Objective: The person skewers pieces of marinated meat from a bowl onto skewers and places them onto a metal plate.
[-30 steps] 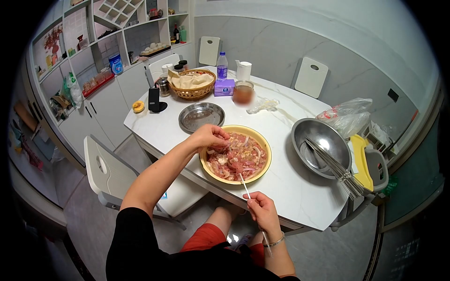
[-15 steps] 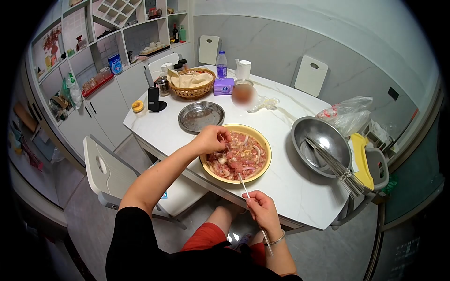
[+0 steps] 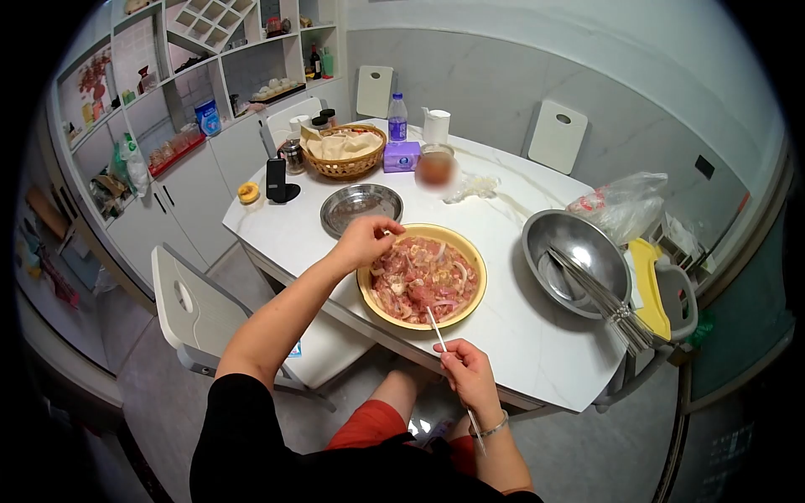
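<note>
- The raw meat (image 3: 421,289) is held in the yellow bowl (image 3: 481,289), at the centre of the frame.
- The skewer (image 3: 435,325) is grasped by the fingers of the right hand (image 3: 471,375), below the bowl; its upper end is angled over the near rim to the meat. If the slim shaft is gripped loosely, it could be rolled or twisted off line.
- The left hand (image 3: 367,241) is poised at the bowl's upper-left rim, its fingers curled; whether anything is pinched in them cannot be told. If they are slick from the meat, a piece could be dropped on the counter (image 3: 503,352).
- If the left fingers are brought down close to the skewer's end, they could be pricked.
- At the right of the frame, the skewer bundle (image 3: 619,317) is propped across the steel bowl's rim (image 3: 527,251); if knocked, it could be spilled.
</note>
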`<state>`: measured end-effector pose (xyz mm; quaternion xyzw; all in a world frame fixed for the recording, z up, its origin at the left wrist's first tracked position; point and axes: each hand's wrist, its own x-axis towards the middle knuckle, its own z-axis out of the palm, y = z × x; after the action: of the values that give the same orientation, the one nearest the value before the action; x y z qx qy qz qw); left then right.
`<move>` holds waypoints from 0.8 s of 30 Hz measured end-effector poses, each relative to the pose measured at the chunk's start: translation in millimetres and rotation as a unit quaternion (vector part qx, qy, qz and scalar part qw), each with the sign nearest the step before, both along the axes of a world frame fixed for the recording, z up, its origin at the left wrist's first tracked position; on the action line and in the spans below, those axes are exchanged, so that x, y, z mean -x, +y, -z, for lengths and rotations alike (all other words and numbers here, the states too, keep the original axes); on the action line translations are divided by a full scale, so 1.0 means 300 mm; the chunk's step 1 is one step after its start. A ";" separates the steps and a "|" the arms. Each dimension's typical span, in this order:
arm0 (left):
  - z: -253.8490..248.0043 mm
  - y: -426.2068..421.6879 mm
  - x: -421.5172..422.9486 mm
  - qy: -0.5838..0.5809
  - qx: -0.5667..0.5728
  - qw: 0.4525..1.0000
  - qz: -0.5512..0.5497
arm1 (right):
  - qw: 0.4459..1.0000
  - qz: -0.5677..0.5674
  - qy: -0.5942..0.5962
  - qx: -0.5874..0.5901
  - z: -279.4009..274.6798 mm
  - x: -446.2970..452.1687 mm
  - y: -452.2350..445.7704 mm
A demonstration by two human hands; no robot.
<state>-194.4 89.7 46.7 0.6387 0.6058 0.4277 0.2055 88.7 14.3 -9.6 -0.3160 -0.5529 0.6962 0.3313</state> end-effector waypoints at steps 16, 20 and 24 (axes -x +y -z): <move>0.025 0.036 -0.080 -0.112 0.218 0.970 -0.008 | 0.999 0.036 0.010 0.005 -0.022 -0.029 0.019; 0.090 0.115 -0.021 -0.207 0.209 0.956 0.025 | 0.999 0.042 0.020 0.008 -0.033 -0.039 0.034; 0.051 0.105 -0.024 -0.278 0.241 0.929 0.034 | 0.998 0.037 0.040 0.004 -0.037 -0.043 0.044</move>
<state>-187.0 121.2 31.5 0.4452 0.5874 0.4219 0.5279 101.6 27.5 1.5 -0.3096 -0.5239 0.6980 0.3774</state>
